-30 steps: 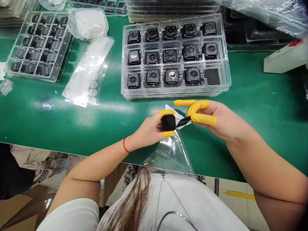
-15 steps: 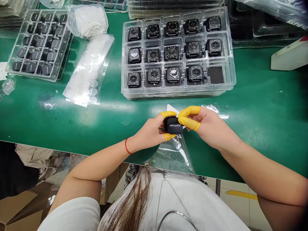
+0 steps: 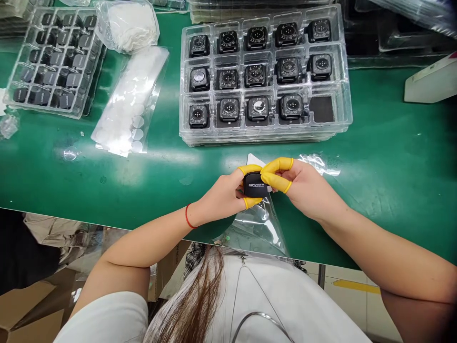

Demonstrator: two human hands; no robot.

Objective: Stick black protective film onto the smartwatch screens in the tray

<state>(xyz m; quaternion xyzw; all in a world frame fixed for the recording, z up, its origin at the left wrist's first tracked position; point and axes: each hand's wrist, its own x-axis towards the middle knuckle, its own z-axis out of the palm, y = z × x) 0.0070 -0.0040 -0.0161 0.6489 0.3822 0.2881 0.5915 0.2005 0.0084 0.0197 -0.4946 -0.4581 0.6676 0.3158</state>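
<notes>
Two hands: the left hand (image 3: 222, 195), with a red string on its wrist (image 3: 187, 216), and the right hand (image 3: 303, 188) meet at lower centre, over the green bench mat (image 3: 385, 128).

Fingers: both hands are closed in a pinch. The left holds the thing by its upper and lower edges, while two fingers of the right press on its upper right corner. Yellow finger cots (image 3: 274, 172) cover the fingertips.

Step in hand: it appears to be close work on the thing, held steady between both hands; no tool is in view.

Thing: a black rounded-square watch body (image 3: 255, 185), printed "HiFuture" in white, sits between the hands, its surface clean and matte.

Below: a clear plastic bag (image 3: 257, 228) lies under the hands, spreading toward the bench edge.

Upper centre: a clear tray (image 3: 266, 138) holds rows of black watch bodies, with one dark cell at its lower right (image 3: 321, 109).

Upper left: a second clear tray (image 3: 46, 105), a sheet of round clear stickers (image 3: 130, 102) and a bag of white pads (image 3: 126, 24).
</notes>
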